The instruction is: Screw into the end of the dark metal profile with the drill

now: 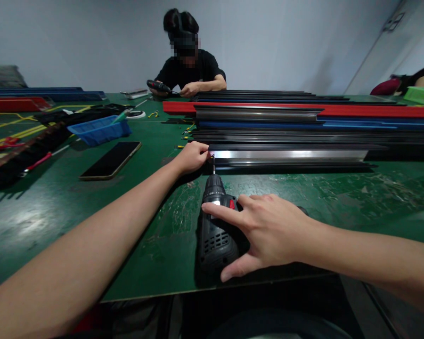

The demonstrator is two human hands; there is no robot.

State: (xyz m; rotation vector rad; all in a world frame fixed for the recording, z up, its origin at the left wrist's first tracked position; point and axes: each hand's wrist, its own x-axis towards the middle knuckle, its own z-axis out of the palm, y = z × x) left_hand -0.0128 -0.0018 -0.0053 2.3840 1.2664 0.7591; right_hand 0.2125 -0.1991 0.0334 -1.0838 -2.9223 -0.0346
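A black cordless drill lies on its side, its bit directed away from me at the left end of a silvery metal profile with dark edges. My right hand grips the drill from the right, forefinger stretched along its body and thumb near the rear; the handle is mostly hidden under the hand. At the profile's left end, my left hand is closed with its fingertips on that end. The bit tip meets the profile close to those fingers, and whether it touches a screw is too small to tell.
More profiles, among them a red one, are stacked behind. Left on the green table are a phone, a blue basket, and tools with yellow wires. Across the table, a person holds another drill.
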